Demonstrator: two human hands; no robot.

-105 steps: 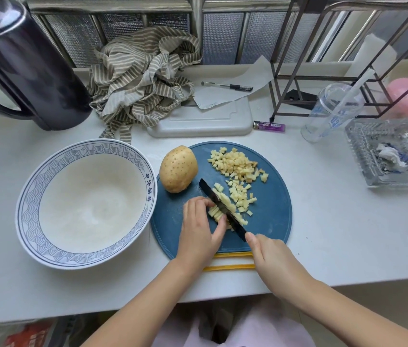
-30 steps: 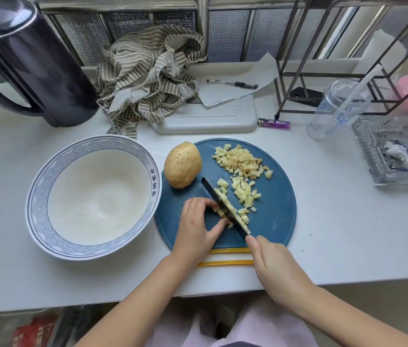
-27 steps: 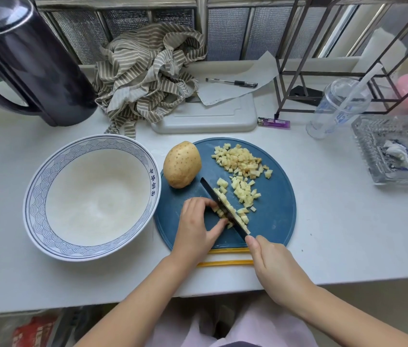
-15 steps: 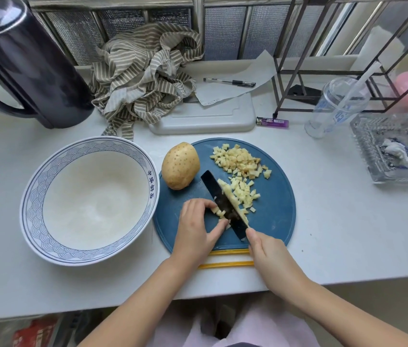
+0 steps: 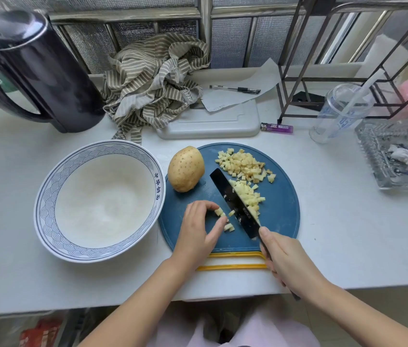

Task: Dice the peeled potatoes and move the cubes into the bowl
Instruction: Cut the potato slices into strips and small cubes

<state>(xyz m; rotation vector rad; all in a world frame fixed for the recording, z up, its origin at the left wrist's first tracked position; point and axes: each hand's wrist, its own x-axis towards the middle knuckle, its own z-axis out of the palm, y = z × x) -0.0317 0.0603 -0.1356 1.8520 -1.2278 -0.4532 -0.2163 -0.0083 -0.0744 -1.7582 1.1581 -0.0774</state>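
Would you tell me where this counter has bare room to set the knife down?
Widest bare counter lies right of the blue board, in front of the glass tray. Another patch lies between the kettle and bowl. The back strip is crowded: striped cloth, white board, lighter, cup. The board's far right holds potato cubes.

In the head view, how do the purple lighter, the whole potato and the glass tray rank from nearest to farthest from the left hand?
1. Whole potato, just behind the left hand, on the board.
2. Purple lighter, farther back and right.
3. Glass tray, far right.
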